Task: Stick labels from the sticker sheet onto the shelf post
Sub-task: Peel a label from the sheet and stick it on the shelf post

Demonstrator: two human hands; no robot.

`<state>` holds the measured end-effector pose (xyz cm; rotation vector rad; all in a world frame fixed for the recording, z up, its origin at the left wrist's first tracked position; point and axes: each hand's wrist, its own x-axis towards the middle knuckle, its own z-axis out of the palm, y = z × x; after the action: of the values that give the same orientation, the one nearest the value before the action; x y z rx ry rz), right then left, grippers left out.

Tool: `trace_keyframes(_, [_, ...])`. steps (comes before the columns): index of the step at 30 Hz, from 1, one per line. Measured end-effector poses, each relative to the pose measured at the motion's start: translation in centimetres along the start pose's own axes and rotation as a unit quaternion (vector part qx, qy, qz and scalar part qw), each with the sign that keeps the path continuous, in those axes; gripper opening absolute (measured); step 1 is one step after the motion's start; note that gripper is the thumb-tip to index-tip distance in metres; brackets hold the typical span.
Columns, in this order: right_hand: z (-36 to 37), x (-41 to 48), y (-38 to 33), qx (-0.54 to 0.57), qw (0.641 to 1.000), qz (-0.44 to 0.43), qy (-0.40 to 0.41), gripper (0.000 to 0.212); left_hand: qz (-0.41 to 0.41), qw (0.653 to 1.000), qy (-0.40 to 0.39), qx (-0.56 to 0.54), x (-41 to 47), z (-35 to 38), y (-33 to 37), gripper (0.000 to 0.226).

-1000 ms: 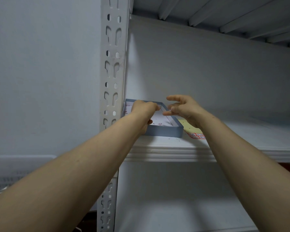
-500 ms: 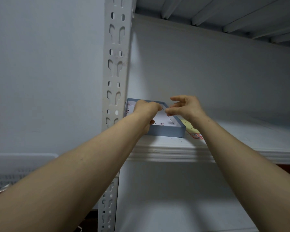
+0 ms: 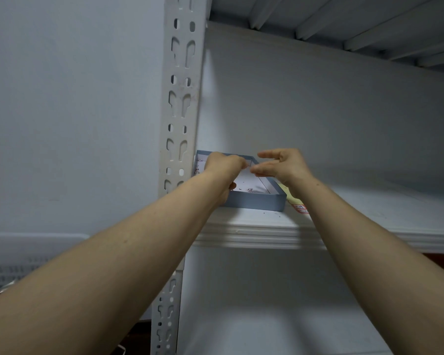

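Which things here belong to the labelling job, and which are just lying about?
Job: shelf post, sticker sheet, left hand, right hand.
Lying about: blue box under the hands, white crate at lower left.

Box (image 3: 256,202) on shelf (image 3: 254,231) just right of shelf post (image 3: 180,98), sticker sheet (image 3: 296,204) right of it

Dim, cool light — wide-angle bowing
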<state>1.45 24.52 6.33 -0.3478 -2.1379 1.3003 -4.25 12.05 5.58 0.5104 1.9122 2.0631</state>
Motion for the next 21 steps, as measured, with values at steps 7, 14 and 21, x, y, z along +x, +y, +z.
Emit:
trace_keyframes(7, [0.48, -0.06, -0.45, -0.045, 0.998, 0.04, 0.004, 0.025, -0.001, 1.0, -0.001, 0.001, -0.05, -0.1, 0.04, 0.037])
trace_keyframes(14, [0.21, -0.03, 0.12, -0.058, 0.998, 0.008, -0.013, 0.03, -0.001, 1.0, 0.006, 0.003, -0.28, -0.04, 0.07, 0.036])
trace_keyframes(21, [0.26, 0.04, 0.28, -0.088, 0.996, -0.015, 0.021, 0.03, -0.004, 1.0, 0.007, -0.001, -0.81, -0.1, 0.42, 0.038])
